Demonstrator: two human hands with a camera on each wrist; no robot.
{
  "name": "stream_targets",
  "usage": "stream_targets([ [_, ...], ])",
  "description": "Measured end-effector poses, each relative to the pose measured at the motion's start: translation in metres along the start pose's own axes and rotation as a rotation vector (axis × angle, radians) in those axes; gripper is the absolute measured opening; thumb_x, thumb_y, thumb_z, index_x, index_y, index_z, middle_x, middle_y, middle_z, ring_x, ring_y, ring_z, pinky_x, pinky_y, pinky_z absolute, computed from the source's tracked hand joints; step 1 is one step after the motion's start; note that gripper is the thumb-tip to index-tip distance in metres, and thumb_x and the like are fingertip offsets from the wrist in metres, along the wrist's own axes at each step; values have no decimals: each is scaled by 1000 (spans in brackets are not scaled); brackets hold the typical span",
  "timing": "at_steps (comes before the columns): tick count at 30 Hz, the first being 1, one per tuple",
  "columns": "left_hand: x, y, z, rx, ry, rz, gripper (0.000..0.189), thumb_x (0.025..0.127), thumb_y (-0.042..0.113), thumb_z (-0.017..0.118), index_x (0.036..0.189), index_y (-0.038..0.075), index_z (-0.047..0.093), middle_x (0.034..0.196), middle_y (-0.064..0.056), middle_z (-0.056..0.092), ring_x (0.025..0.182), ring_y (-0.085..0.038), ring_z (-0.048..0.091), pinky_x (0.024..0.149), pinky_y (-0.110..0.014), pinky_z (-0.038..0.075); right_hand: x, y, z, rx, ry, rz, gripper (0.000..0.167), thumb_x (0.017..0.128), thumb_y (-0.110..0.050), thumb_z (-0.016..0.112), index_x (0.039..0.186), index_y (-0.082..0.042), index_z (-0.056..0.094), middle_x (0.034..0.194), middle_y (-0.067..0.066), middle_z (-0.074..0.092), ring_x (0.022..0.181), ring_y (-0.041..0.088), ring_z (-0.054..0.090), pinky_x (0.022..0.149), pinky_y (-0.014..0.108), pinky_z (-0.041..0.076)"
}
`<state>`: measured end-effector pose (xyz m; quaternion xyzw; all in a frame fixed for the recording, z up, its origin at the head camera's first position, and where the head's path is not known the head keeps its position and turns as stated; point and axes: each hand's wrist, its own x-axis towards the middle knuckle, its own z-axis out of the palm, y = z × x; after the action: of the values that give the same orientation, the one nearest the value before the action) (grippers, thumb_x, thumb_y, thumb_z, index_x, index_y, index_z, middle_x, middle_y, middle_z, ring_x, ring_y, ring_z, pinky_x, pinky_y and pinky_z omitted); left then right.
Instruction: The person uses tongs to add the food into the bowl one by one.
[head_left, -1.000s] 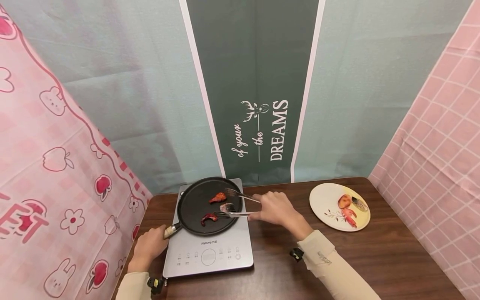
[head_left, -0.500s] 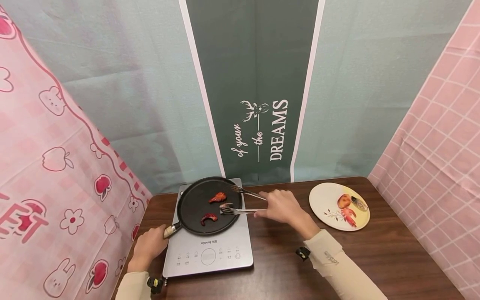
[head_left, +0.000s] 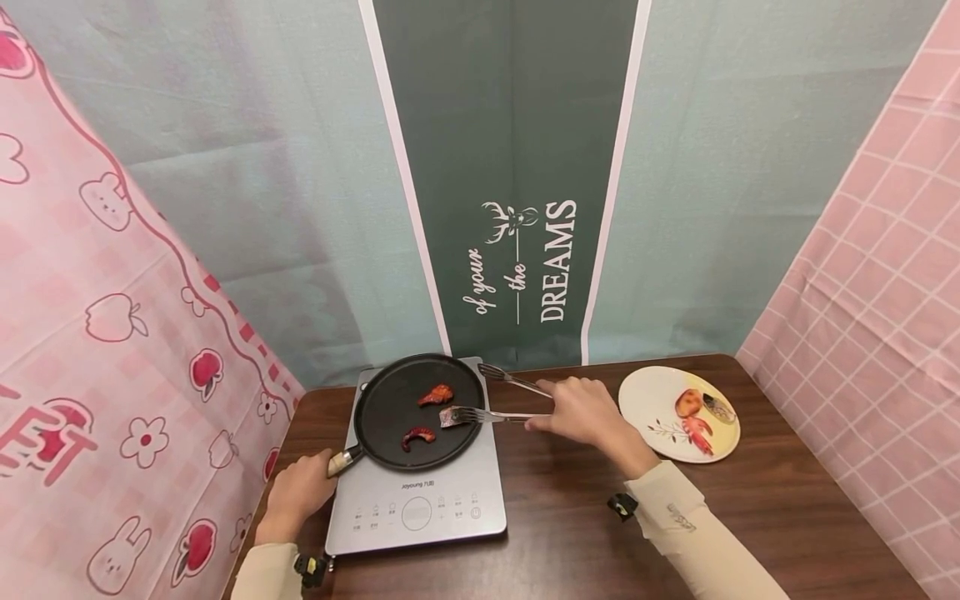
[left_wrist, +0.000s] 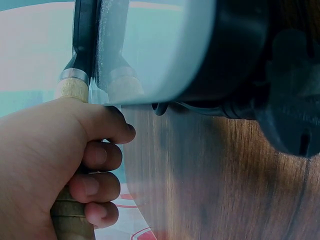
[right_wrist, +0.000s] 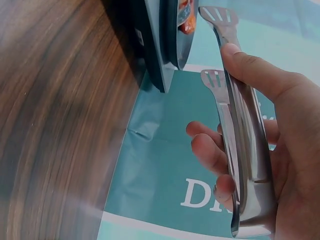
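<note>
My left hand (head_left: 297, 493) grips the wooden handle (left_wrist: 75, 215) of a flat black frying pan (head_left: 390, 408), fingers curled round it in the left wrist view. The right hand (head_left: 588, 411) holds metal tongs (right_wrist: 247, 150) between thumb and fingers, their arms spread apart. One slotted tong tip is over the right part of the pan, beside or over a greyish fish piece (head_left: 450, 417); whether they touch I cannot tell. The other tip is by the pan's right rim. Also in the pan are a reddish-brown meat piece (head_left: 435, 395) and a dark red curled piece (head_left: 417, 437).
Under the pan is a silver induction cooker (head_left: 450, 508) with touch controls. A round plate (head_left: 645, 400) with food pictures or pieces on it stands at the right of the brown wooden table (head_left: 555, 533). Printed cloths hang behind and at both sides.
My right hand has moved right with the tongs, and their arms have spread wider. More of the fish piece now shows. The left hand and pan have stayed in place.
</note>
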<state>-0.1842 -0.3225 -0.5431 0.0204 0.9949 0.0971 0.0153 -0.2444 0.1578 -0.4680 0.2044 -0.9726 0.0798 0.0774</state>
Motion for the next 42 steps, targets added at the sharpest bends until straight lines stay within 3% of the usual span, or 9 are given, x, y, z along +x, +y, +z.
stream_targets([
  [18, 0, 0, -1, -6, -6, -4, 19, 87, 14, 74, 102, 4, 67, 82, -14, 70, 66, -34, 66, 59, -53, 48, -11, 24, -2, -13, -1, 50, 75, 76, -68, 82, 131, -16, 75, 79, 9, 76, 72, 31, 72, 55, 45, 47],
  [28, -1, 0, -1, -7, 7, 1, 20, 86, 14, 75, 102, 4, 67, 80, -14, 70, 65, -35, 66, 58, -53, 47, -17, 37, -3, -9, -11, 71, 74, 77, -69, 82, 128, -15, 75, 70, 3, 69, 64, 24, 64, 52, 42, 44],
  [42, 0, 0, 2, -4, 12, 3, 20, 86, 14, 75, 102, 5, 68, 81, -15, 71, 66, -36, 67, 58, -53, 47, -26, 58, -5, 3, -47, 137, 75, 79, -68, 80, 130, -12, 74, 78, 6, 74, 68, 25, 66, 55, 43, 46],
])
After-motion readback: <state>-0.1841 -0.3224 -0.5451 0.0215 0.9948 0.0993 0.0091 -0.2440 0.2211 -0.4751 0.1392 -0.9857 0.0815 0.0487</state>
